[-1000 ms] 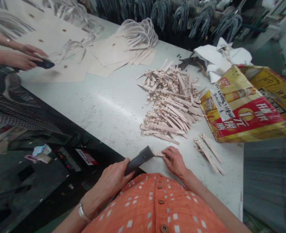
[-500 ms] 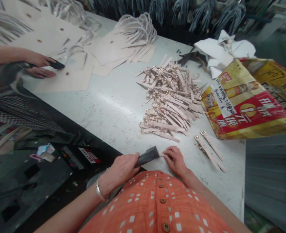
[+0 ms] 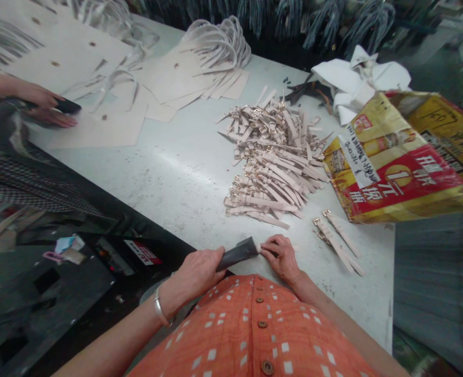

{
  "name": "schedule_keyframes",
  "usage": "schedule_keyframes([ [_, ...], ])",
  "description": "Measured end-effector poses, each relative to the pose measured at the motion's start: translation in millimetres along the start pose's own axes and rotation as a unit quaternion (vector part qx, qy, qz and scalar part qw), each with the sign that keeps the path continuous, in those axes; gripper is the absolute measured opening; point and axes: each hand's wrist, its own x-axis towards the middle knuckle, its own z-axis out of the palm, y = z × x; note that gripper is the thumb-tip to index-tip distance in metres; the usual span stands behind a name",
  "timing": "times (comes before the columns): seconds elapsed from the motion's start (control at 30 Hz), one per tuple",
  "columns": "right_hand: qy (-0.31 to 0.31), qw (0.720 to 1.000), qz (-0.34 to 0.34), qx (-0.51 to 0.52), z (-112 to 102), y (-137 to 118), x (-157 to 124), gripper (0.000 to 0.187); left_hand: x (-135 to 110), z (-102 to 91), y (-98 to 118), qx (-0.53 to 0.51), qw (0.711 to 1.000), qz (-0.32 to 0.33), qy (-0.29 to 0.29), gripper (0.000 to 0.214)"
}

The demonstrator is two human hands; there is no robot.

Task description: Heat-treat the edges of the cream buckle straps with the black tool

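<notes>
My left hand is wrapped round a black hand tool with a broad, blunt end; its exact kind I cannot tell. Right at that end, the closed fingers of my right hand pinch a pale pink buckle strap, mostly hidden by the hand. Its pale tip shows just beyond the knuckles. Above both hands lies a heap of similar pale straps with gold buckles. To the right, a few more buckled straps lie apart from the heap.
A yellow and red carton stands at the table's right edge, near white scraps. At left, a co-worker's hands hold another black tool over pale panels. Looped handles lie at the back. Dark strands hang beyond.
My right fingers have shifted slightly at the black tool's end, and a pale strap tip now shows past the hand. The co-worker's hands have moved left. The view has shifted slightly.
</notes>
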Motion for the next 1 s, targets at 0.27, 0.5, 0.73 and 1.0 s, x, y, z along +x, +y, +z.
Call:
schedule_keyframes([
  [0.27,0.023,1.000,-0.013,-0.017,7.0,2.8,-1.9,0.013,-1.2,5.2,-2.4,0.012,1.000,-0.004,0.014,0.019],
  [0.5,0.007,0.999,-0.029,-0.013,6.0,3.1,-1.0,0.015,-2.8,4.3,0.0,0.006,1.000,0.000,0.019,0.019],
  [0.73,-0.069,0.996,-0.009,-0.056,-4.5,-13.6,11.8,0.009,-1.4,3.5,1.1,0.002,1.000,-0.019,0.005,0.020],
  [1.0,-0.064,0.980,0.048,0.182,-3.8,-21.6,25.8,0.019,-1.7,1.6,5.3,-0.017,1.000,-0.012,0.000,0.020],
])
